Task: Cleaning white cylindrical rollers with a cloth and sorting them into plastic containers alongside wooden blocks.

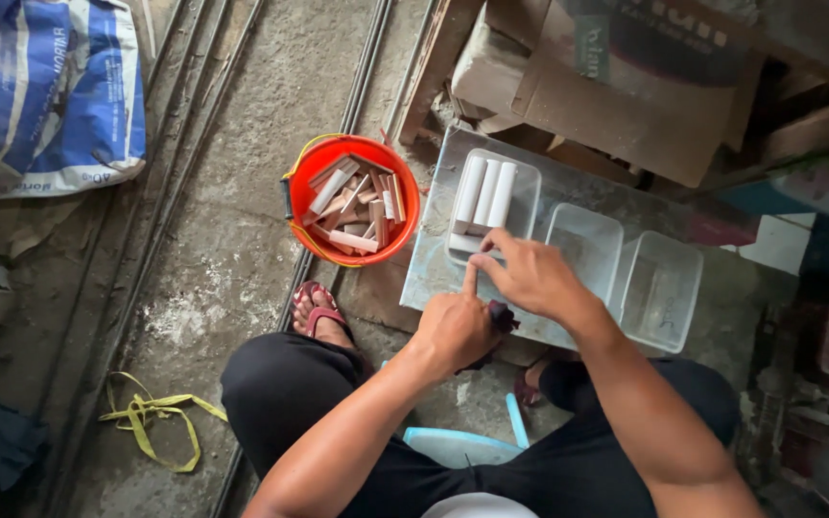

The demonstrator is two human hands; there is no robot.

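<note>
Head view: right hand (530, 276) fingers touching clear tray (528, 188), apparently.

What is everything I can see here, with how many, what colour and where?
Bucket: one, orange, on the floor, left of the trays.
Short blocks: many, white and tan, inside the bucket.
Trays: three, clear plastic, in a row on a grey board.
White bars: about four, in the leftmost tray.
Sack: one, blue and white, upper left.
Strap: one, yellow, on the floor, lower left.
Cardboard: brown, above the trays.
Stool: light blue, under the person.
Sandal: red, on one foot.
Left hand: pointing at the leftmost tray's edge.
Right hand: at the same tray.
</note>
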